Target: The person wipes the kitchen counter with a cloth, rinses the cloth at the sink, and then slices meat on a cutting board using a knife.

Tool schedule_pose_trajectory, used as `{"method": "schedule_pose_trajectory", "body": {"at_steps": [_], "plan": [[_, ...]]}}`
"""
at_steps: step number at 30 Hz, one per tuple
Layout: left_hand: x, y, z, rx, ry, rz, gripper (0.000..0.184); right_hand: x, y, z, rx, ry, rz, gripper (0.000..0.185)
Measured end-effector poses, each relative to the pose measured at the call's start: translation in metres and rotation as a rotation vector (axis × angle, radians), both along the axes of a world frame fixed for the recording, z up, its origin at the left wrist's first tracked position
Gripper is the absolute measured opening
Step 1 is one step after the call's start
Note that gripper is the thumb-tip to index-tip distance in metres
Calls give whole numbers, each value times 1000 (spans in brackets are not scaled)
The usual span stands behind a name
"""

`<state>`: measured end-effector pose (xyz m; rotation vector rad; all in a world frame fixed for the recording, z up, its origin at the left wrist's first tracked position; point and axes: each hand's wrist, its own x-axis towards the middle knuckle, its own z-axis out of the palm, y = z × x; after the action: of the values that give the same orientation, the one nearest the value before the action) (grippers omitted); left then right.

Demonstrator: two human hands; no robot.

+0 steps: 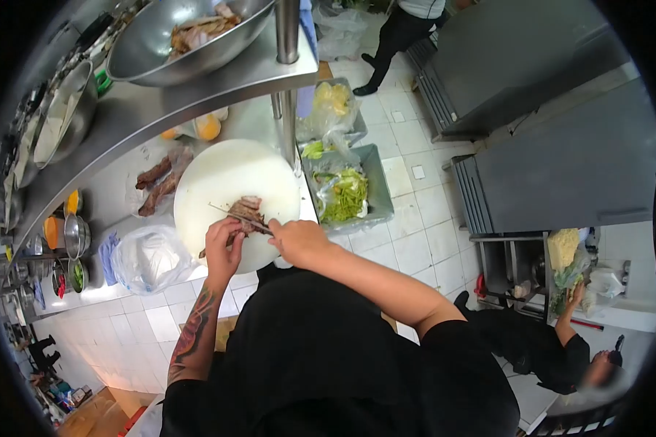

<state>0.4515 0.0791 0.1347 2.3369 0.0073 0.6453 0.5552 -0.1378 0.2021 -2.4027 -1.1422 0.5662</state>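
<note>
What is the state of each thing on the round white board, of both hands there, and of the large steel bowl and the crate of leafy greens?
Meat: partly sliced
Knife: in use, blade at the meat
Left hand: closed on the meat
Right hand: closed around the knife handle
White board: lying flat, partly covered
Steel bowl: uncovered, food pieces inside
Crate: open, greens visible

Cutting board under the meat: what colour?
The cutting board is white; the head view shows it best.
</note>
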Motion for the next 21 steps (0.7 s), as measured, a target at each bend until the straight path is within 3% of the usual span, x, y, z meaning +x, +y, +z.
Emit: {"method": "schedule_pose_trajectory", "body": {"at_steps": [4, 9, 21], "plan": [[-2, -11, 1, -2, 36, 86, 23, 4, 0, 1, 15, 31, 42, 31], [-5, -23, -5, -235, 91, 184, 20, 10, 0, -6, 45, 39, 93, 31], [-10, -14, -20, -191, 17, 186, 22, 17, -2, 3, -77, 68, 29, 29]]}}
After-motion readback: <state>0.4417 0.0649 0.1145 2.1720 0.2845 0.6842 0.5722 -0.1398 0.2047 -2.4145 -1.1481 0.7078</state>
